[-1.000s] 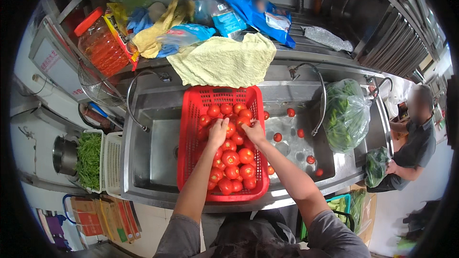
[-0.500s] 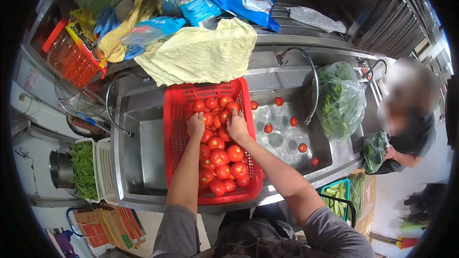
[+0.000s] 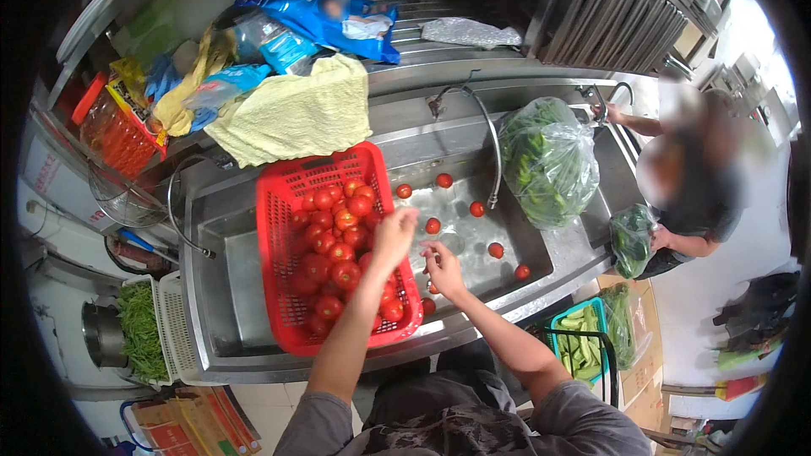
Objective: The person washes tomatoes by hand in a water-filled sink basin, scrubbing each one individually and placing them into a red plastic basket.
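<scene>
A red perforated plastic basket (image 3: pixel 272 287) full of red tomatoes (image 3: pixel 318 268) straddles the sink's divider. My left hand (image 3: pixel 394 238) is over the basket's right rim; its fingers are curled and blurred, and I cannot see whether anything is in them. My right hand (image 3: pixel 444 270) hovers over the right sink basin (image 3: pixel 528 232), just right of the basket, fingers bent and apart with no tomato visible in them. Below that hand, a tomato (image 3: pixel 429 306) sits close against the basket. Several more loose tomatoes, one of them a tomato (image 3: pixel 444 180) at the back, are spread in the wet basin.
A curved faucet (image 3: pixel 495 160) hangs over the right basin. Bagged green vegetables (image 3: pixel 547 165) stand to its right, and a co-worker (image 3: pixel 697 177) holds another bag (image 3: pixel 632 241). A yellow towel (image 3: pixel 296 114) drapes the back ledge. Green produce (image 3: pixel 142 333) fills a crate at left.
Both hands have left the tomatoes inside the basket and moved right, to its rim and the right basin. More tomatoes are in that basin. The view has shifted; the co-worker's arm reaches to a faucet.
</scene>
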Tool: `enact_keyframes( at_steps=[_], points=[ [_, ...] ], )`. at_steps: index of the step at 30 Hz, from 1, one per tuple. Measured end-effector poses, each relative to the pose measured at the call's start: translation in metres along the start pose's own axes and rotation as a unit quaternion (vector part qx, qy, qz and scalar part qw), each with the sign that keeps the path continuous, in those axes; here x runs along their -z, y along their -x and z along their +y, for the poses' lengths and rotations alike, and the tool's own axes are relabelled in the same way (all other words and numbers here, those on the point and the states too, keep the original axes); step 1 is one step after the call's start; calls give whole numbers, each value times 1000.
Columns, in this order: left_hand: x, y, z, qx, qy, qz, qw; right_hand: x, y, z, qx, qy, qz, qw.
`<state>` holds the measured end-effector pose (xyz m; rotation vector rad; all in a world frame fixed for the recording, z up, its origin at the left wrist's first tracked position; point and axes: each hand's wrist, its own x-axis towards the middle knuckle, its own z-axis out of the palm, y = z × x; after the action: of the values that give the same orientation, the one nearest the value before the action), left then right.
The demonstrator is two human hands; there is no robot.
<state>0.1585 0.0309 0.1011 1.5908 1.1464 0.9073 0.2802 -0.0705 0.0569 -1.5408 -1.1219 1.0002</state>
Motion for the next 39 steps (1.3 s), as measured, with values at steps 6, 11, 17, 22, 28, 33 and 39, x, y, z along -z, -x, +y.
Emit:
enact_keyframes(
  at_steps=[6, 11, 17, 22, 28, 33, 39],
  points=[
    [-118, 48, -1, 74, -15, -80, 994, 76, 11, 53, -32, 99, 60, 993],
    [-191, 65, -87, 182, -2, -103, 978, 139, 5, 131, -89, 75, 75, 990],
    [-252, 68, -189, 281, 4, -67, 957, 206, -13, 194, -125, 153, 136, 971],
    [-296, 61, -223, 370, 41, -64, 926, 226, -46, 249, -117, 210, 80, 967],
    [-337, 50, -264, 473, 214, -26, 854, 204, -83, 312, -100, 285, -68, 951],
    [-347, 46, -286, 492, 207, 19, 845, 185, -92, 365, -92, 324, -91, 937],
    [-338, 21, -274, 561, 200, 50, 802, 163, -97, 399, -201, 145, -80, 965]
  ],
)
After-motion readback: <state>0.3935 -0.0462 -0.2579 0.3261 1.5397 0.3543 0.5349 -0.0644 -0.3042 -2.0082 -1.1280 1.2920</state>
